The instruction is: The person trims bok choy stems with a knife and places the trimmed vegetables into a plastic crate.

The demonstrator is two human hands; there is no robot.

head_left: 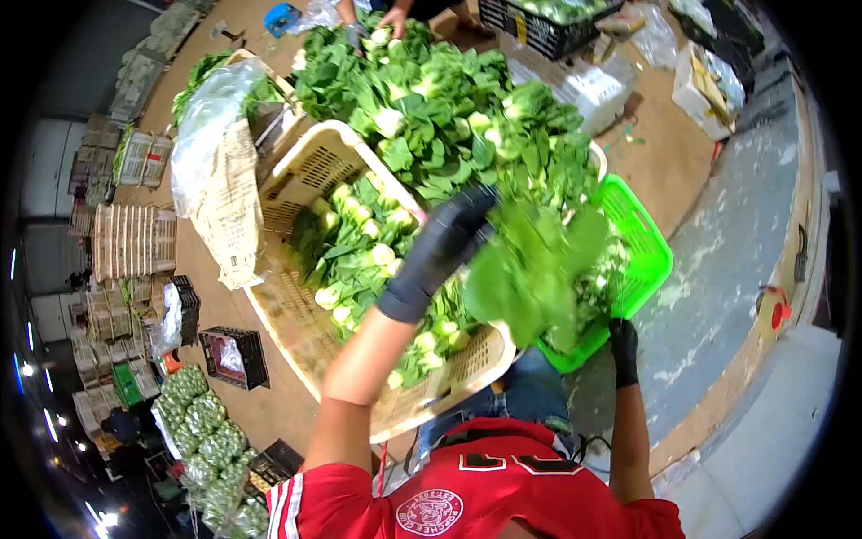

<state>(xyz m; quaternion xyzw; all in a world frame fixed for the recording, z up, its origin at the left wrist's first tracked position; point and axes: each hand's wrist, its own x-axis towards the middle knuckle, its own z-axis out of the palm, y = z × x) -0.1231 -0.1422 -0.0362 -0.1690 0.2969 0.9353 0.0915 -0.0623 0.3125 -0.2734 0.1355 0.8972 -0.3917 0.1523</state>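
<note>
My left hand (453,229), in a black glove, reaches over the cream crate and is closed on a bunch of bok choy (539,260), whose leaves are smeared by motion. The bunch hangs above the near end of a bright green basket (645,242), which has leafy greens inside. At that basket's near right rim is my black-gloved right hand (622,346), its fingers curled against the edge and partly hidden. Under my left forearm, the cream crate (296,328) holds bok choy with the pale stem ends up. A large heap of bok choy (422,99) lies beyond both containers.
Another person's hands (391,22) work at the heap's far side. A clear plastic bag (211,126) and a woven sack (233,207) drape beside the crate. Black crates (233,355), a white foam box (705,90) and bagged greens (211,440) stand around on the floor.
</note>
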